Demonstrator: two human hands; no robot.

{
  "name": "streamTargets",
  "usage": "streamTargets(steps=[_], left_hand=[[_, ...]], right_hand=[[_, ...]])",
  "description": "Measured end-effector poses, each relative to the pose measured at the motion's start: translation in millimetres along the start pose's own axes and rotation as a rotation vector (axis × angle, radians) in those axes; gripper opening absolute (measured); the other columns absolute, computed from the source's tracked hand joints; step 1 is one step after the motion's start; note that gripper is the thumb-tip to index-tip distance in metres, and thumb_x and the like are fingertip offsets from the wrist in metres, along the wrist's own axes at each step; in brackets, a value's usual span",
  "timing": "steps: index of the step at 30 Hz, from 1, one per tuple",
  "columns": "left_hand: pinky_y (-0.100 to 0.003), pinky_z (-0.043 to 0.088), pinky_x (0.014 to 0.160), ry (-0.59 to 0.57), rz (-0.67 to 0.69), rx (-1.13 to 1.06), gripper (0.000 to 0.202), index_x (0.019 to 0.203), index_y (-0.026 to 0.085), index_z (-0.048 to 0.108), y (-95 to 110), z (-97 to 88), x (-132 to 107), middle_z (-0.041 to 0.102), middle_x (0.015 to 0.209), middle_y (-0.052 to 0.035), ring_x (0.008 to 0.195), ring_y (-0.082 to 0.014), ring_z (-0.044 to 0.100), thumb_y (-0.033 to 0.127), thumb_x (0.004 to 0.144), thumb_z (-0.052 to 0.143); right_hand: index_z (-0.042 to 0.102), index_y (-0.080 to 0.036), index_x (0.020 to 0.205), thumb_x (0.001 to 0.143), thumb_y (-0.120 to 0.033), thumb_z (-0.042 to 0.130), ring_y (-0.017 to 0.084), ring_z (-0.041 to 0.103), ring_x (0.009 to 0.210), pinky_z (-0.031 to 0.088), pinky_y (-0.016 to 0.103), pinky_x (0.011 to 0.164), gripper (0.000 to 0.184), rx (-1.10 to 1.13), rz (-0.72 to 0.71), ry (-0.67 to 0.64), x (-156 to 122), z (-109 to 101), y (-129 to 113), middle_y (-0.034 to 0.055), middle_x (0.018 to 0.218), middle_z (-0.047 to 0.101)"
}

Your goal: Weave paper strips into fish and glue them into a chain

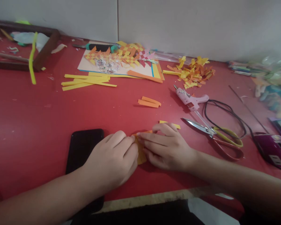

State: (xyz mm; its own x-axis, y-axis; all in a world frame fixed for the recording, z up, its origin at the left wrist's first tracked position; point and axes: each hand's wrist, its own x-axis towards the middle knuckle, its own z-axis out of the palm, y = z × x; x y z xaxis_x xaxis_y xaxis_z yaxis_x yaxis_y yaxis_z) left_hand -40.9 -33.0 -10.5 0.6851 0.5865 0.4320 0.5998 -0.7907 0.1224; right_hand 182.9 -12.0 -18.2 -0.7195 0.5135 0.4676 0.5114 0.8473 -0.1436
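Small yellow and orange paper strips [141, 156] lie together between my hands, close to the table's front edge. My left hand [115, 156] is closed, its fingertips pinching the left side of the paper. From the right, my right hand [167, 147] holds the same paper with bent fingers, the tips pressed on its upper part. Much of the paper is hidden under the fingers. A loose yellow strip [174, 125] sticks out just behind my right hand. Farther back, short orange strips [150, 102] rest on the red table [107, 107].
A black phone [84, 147] lies partly under my left forearm. To the right are scissors [199, 126], a pink glue gun [189, 98] and a purple box [270, 150] with a cord. Yellow strips [86, 81], woven paper pieces [128, 54] and a wooden frame [49, 47] are behind.
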Motion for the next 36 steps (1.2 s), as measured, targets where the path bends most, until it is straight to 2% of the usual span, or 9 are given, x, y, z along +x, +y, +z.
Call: streamTargets(steps=[5,9,15,21,25,28,30,33,36], left_hand=[[-0.037,0.044,0.056,-0.020,-0.024,0.014,0.020,0.078,0.014,0.065,0,0.2,0,0.063,0.071,-0.0066,0.065,-0.0228,0.051,0.018,0.094,0.053],[-0.039,0.047,0.061,-0.083,-0.086,-0.059,0.014,0.090,0.011,0.066,-3,-1.0,1,0.062,0.077,-0.0080,0.071,-0.0247,0.052,0.020,0.092,0.055],[-0.041,0.049,0.064,-0.139,-0.105,-0.096,0.020,0.100,0.008,0.068,-5,1.7,2,0.061,0.082,-0.0095,0.075,-0.0258,0.050,0.021,0.090,0.056],[-0.042,0.050,0.067,-0.196,-0.117,-0.108,0.031,0.112,0.006,0.069,-4,2.3,2,0.060,0.087,-0.0107,0.078,-0.0266,0.050,0.021,0.093,0.050],[-0.042,0.049,0.068,-0.157,-0.116,-0.066,0.034,0.114,0.005,0.070,-2,2.4,2,0.063,0.090,-0.0125,0.079,-0.0270,0.050,0.022,0.094,0.049],[-0.042,0.047,0.075,-0.072,-0.089,0.041,0.033,0.114,0.004,0.070,2,4.9,0,0.067,0.111,-0.0165,0.088,-0.0279,0.051,0.020,0.094,0.050],[-0.041,0.046,0.077,-0.065,-0.066,0.075,0.030,0.112,0.006,0.072,4,7.3,-2,0.067,0.120,-0.0139,0.090,-0.0273,0.051,0.020,0.094,0.052],[-0.040,0.045,0.075,-0.098,-0.067,0.060,0.030,0.112,0.008,0.072,5,9.1,-4,0.070,0.118,-0.0096,0.087,-0.0267,0.050,0.022,0.094,0.053],[-0.042,0.045,0.075,-0.096,-0.107,0.042,0.032,0.115,0.007,0.071,6,6.9,-3,0.070,0.115,-0.0124,0.088,-0.0277,0.050,0.022,0.094,0.051]], right_hand=[[0.071,-0.022,0.102,0.089,-0.024,0.068,0.022,0.061,0.088,0.050,0.040,0.073,0.013,-0.005,0.012,0.001,-3,5,0,0.0017,0.104,0.078],[0.069,-0.019,0.098,0.092,-0.026,0.065,0.020,0.059,0.088,0.049,0.038,0.075,0.010,-0.027,0.001,0.001,-3,4,-1,0.0024,0.103,0.076],[0.070,-0.017,0.085,0.095,-0.026,0.059,0.019,0.053,0.077,0.043,0.037,0.069,0.017,-0.099,0.019,-0.026,0,-1,-5,0.0044,0.082,0.067],[0.071,-0.019,0.090,0.094,-0.026,0.061,0.021,0.052,0.081,0.043,0.040,0.071,0.014,-0.077,0.045,-0.045,2,-4,-6,0.0042,0.086,0.070],[0.072,-0.020,0.094,0.094,-0.026,0.061,0.021,0.052,0.081,0.044,0.040,0.072,0.012,-0.066,0.050,-0.039,0,-4,-5,0.0035,0.088,0.071],[0.071,-0.021,0.087,0.092,-0.025,0.061,0.021,0.054,0.082,0.044,0.041,0.073,0.011,-0.051,0.052,-0.029,-1,-3,-4,0.0031,0.090,0.071],[0.069,-0.021,0.082,0.092,-0.025,0.061,0.021,0.055,0.083,0.044,0.041,0.074,0.013,-0.033,0.061,-0.030,-2,-1,-4,0.0031,0.092,0.072],[0.068,-0.019,0.080,0.091,-0.024,0.062,0.021,0.056,0.084,0.045,0.041,0.077,0.014,-0.005,0.089,-0.019,-2,2,-4,0.0040,0.093,0.072],[0.069,-0.019,0.083,0.089,-0.023,0.063,0.020,0.056,0.084,0.045,0.040,0.078,0.010,0.034,0.101,0.016,-1,4,-4,0.0047,0.092,0.072]])
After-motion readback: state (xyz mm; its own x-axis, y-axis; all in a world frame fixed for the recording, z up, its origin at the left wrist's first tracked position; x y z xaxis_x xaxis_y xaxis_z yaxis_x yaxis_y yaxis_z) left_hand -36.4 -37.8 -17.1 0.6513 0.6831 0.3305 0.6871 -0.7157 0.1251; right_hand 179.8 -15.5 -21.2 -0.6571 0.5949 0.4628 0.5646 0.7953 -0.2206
